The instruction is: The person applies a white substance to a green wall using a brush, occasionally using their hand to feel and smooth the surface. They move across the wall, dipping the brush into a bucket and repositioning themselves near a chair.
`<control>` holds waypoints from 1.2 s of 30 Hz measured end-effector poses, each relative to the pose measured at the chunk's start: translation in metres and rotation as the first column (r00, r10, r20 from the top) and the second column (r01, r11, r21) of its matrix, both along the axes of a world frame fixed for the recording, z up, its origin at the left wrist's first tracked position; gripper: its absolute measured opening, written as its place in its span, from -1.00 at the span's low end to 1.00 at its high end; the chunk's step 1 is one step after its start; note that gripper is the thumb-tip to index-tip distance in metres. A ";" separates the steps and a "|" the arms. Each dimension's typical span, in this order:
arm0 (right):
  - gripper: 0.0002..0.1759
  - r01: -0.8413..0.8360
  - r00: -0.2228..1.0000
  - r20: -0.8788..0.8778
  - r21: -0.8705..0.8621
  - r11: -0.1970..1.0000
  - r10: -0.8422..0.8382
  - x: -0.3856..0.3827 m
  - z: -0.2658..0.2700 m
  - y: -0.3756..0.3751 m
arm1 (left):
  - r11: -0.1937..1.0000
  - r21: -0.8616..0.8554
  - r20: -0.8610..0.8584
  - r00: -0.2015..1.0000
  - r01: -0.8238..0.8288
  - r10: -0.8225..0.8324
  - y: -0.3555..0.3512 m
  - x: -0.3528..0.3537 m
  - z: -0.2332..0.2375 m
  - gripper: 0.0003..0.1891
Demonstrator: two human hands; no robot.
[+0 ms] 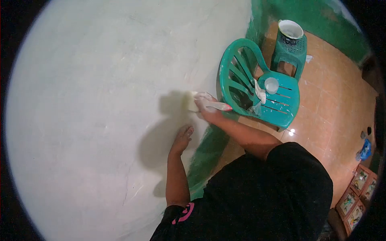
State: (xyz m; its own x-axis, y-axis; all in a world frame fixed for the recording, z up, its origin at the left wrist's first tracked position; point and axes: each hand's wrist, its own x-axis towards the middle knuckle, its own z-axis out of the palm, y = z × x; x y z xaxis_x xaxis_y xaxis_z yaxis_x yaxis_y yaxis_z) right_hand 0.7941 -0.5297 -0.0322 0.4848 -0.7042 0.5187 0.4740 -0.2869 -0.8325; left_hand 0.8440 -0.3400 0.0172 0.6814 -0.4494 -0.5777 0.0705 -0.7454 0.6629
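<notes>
My right hand [205, 106] is closed around a wide paintbrush [219, 106] with a pale handle and a red end. White smears cover the fingers, and the pale brush head lies against the whitish wall [88, 108]. Lower down, my left hand [183, 139] holds nothing; its fingers stretch up beside the wall, with white marks on the fingertips. Shadows of both arms fall on the wall left of the hands.
A green plastic chair [291, 100] stands right of my right hand, with a white cup [271, 85] and a cloth [259, 92] on it. Behind it, a green stool [298, 54] bears a paint-stained bucket [290, 30]. Framed panels [357, 201] and a blue bag [365, 149] are at right.
</notes>
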 end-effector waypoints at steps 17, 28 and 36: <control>-0.85 -0.120 0.986 -0.102 0.084 0.989 0.129 0.013 -0.022 -0.042 | 1.000 -0.012 0.002 1.000 -0.007 0.007 -0.028 -0.003 0.012 -0.46; -0.82 -0.193 0.981 0.014 0.231 0.954 0.195 0.004 0.081 -0.062 | 0.995 -0.079 -0.017 0.998 -0.055 0.053 -0.035 0.002 0.000 -0.48; -0.81 0.091 0.975 -0.189 -0.121 0.988 -0.113 0.014 -0.036 -0.051 | 0.998 -0.046 0.011 0.999 -0.046 0.047 -0.039 0.001 0.001 -0.45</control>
State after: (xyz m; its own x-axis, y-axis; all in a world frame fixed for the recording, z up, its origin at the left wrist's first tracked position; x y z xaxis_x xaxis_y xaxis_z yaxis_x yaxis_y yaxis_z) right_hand 0.8077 -0.5806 -0.0682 0.5128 -0.6987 0.4989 0.2689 -0.4211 -0.8662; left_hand 0.8451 -0.3792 0.0182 0.7090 -0.4426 -0.5490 0.0963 -0.7105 0.6971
